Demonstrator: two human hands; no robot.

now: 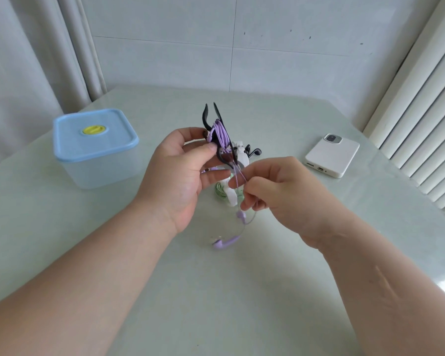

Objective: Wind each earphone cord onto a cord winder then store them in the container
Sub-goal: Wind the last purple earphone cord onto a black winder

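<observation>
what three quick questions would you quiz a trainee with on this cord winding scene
1. Fill in the blank: the right hand pinches a ____ cord.
2. Which hand grips the black winder? A) the left hand B) the right hand C) neither, it lies on the table
3. True or false: the lid is off the container.

Key: 1 purple; 2 A; 3 false, the lid sits on the container.
</observation>
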